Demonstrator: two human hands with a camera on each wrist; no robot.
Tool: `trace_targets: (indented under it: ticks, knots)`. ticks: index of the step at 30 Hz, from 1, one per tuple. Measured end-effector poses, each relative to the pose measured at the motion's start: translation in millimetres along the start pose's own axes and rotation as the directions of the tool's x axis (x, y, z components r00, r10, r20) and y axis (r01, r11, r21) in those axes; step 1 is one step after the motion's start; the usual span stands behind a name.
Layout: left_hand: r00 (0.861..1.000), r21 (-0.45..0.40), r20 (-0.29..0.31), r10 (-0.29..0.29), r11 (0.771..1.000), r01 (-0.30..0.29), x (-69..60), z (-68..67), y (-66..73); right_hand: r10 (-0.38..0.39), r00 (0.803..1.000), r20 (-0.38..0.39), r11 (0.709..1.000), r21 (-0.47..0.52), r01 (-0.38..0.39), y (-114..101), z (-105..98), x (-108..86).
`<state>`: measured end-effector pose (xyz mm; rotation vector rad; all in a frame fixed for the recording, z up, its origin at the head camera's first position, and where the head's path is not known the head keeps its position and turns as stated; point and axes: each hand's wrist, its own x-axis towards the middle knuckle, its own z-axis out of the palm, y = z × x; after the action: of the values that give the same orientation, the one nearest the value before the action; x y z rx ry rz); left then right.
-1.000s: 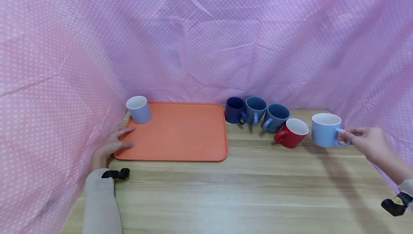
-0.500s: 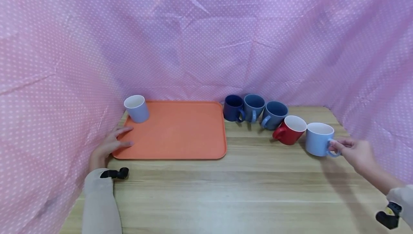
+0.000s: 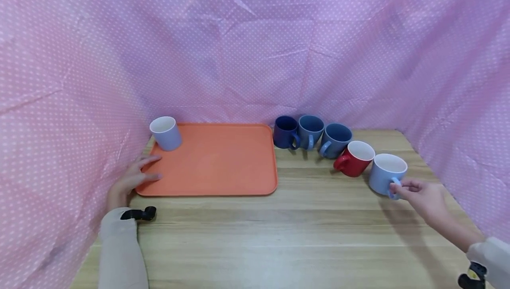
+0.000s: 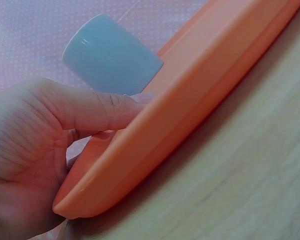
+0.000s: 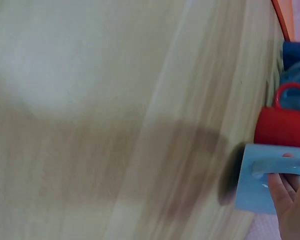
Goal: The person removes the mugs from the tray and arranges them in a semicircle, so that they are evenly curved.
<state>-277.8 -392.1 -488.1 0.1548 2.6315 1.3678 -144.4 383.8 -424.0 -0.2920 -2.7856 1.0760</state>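
Note:
My right hand [image 3: 426,198] pinches the handle of a light blue mug [image 3: 380,177] with a white inside. This mug stands at the right end of a row, with a red mug [image 5: 285,126] close beside it. On the left, my left hand [image 3: 129,178] rests over the left rim of an orange tray [image 3: 223,165], thumb and a finger stretched onto it. In the left wrist view, the thumb lies across the rim of the tray [image 4: 140,135]. A pale blue-lilac cup [image 3: 169,137] stands at the tray's far left corner; no handle shows.
Two grey-blue mugs [image 3: 335,142] and a dark navy mug [image 3: 283,135] continue the row towards the tray's right edge. The wooden table [image 3: 255,240] stretches in front. Pink dotted cloth [image 3: 247,50] hangs behind and at both sides.
My right hand has brought the light blue mug left and towards me, down beside the red mug, and its handle has swung round to face nearer me. My left hand stays on the tray.

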Motion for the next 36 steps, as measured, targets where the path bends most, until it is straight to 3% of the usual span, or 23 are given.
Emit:
trace_targets:
  ticks: [11, 17, 21, 26, 30, 32, 33, 36]
  knots:
    - [1.0, 0.023, -0.004, 0.01, 1.0, -0.01, 2.3, 0.8, -2.7, 0.02, 1.0, 0.022, 0.987, 0.161, -0.023, -18.4, 25.5, -16.4]
    - [1.0, 0.002, 0.007, -0.002, 1.0, 0.002, 1.4, -0.6, -0.7, 0.055, 0.997, 0.058, 0.96, 0.273, -0.068, -26.6, 39.2, -22.9]
    - [1.0, -0.005, 0.013, -0.024, 1.0, 0.024, 0.7, -0.6, 0.4, 0.029, 0.997, 0.077, 0.937, 0.346, -0.054, -33.8, 48.1, -25.2]
    - [0.999, 0.0, 0.015, -0.039, 0.999, 0.039, -0.1, -1.4, 0.5, -0.088, 0.99, 0.11, 0.887, 0.461, 0.028, -42.6, 59.6, -25.3]
    - [1.0, 0.003, 0.008, -0.015, 1.0, 0.015, 0.7, -1.4, 0.5, -0.27, 0.948, 0.17, 0.796, 0.594, 0.121, -49.8, 69.7, -22.0]
    - [1.0, 0.004, 0.0, 0.004, 1.0, -0.004, 1.0, -1.2, -0.3, -0.324, 0.926, 0.192, 0.742, 0.659, 0.124, -54.4, 73.6, -19.6]
    - [1.0, 0.002, -0.003, 0.012, 1.0, -0.012, 1.1, -0.9, -0.3, -0.334, 0.922, 0.196, 0.732, 0.67, 0.123, -56.8, 75.0, -18.6]
    - [1.0, -0.007, -0.009, 0.018, 1.0, -0.018, 1.6, -0.3, -1.5, -0.317, 0.925, 0.211, 0.758, 0.642, 0.114, -61.5, 77.6, -17.5]
